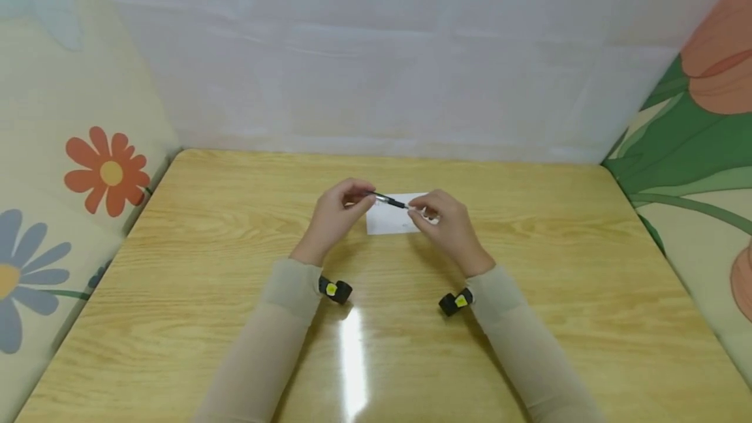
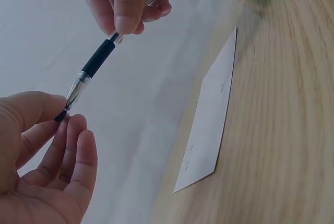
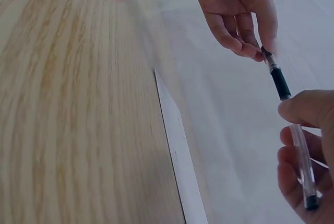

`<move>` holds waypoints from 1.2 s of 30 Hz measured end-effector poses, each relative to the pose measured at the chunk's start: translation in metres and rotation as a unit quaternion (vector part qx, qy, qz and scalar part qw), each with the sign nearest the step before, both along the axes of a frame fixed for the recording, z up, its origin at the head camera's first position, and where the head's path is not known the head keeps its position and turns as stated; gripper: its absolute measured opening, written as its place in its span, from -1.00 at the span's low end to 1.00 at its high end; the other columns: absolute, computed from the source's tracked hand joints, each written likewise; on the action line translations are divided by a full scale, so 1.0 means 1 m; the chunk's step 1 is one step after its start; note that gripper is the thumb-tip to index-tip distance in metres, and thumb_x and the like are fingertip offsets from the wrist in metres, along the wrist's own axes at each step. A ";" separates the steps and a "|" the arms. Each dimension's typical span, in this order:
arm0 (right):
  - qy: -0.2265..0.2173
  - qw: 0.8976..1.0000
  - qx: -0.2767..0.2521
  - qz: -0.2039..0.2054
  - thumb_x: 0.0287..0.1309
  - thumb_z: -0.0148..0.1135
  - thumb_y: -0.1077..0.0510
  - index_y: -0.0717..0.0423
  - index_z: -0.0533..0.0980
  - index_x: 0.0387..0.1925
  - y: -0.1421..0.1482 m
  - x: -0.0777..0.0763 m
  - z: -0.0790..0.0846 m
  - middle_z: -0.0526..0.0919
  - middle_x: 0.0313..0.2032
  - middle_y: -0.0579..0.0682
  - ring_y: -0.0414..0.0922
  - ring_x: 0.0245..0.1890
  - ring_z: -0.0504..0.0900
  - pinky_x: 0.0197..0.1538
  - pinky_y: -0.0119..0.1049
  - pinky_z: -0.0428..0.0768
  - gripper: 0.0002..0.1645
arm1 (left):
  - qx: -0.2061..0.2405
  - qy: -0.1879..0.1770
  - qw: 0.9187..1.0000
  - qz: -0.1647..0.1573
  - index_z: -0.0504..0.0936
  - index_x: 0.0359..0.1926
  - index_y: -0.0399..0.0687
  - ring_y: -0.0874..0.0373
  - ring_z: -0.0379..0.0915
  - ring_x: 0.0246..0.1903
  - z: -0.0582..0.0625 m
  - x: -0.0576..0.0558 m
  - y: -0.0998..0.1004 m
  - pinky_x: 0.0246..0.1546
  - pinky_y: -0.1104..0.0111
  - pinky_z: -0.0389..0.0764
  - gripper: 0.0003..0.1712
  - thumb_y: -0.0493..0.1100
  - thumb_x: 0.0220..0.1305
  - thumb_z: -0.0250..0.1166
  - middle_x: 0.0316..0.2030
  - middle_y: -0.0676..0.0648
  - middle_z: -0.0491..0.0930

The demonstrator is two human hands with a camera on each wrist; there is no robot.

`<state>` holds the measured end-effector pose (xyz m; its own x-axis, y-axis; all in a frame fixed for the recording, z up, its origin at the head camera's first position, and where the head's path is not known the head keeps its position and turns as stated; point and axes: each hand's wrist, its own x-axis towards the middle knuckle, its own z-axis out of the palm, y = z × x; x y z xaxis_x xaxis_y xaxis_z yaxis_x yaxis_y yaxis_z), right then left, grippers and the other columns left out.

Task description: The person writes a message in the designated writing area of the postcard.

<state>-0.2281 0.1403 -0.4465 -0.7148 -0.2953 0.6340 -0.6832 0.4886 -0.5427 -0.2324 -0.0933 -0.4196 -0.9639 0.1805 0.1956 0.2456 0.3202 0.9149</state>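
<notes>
A clear-barrelled pen with a black grip (image 1: 396,202) is held above the table between both hands. My left hand (image 1: 337,215) pinches the capped end between thumb and fingertips; in the left wrist view the clear cap section (image 2: 77,89) and its dark tip show at those fingers. My right hand (image 1: 448,222) grips the barrel just behind the black grip. In the right wrist view the barrel's dark rear end (image 3: 311,203) sticks out below the right fingers. Beneath the pen, a white paper (image 1: 388,221) with small dark marks lies flat, partly covered by the right hand.
The wooden table (image 1: 205,266) spreads around the hands, with a bright reflection near its front. A white cloth backdrop (image 1: 376,83) rises behind the far edge. Flower-patterned panels (image 1: 111,172) stand at both sides.
</notes>
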 end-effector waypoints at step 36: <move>-0.155 0.978 -0.019 -0.136 0.25 0.24 0.38 0.36 0.65 -0.12 0.065 -0.010 -0.013 0.66 -0.19 0.25 0.10 -0.22 0.59 -0.16 -0.14 0.61 -0.81 | -0.098 -0.029 0.989 -0.109 0.65 0.02 -0.30 0.00 0.58 -0.10 -0.015 0.020 -0.017 0.05 0.08 0.64 -0.78 -0.30 0.41 0.28 -0.08 -0.19 0.67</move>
<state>-0.2385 0.2051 -0.4596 -0.9234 -0.0479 0.3808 -0.3303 0.6044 -0.7250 -0.2126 -0.1099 -0.4348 -0.9067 0.4138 0.0816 0.2770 0.4381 0.8552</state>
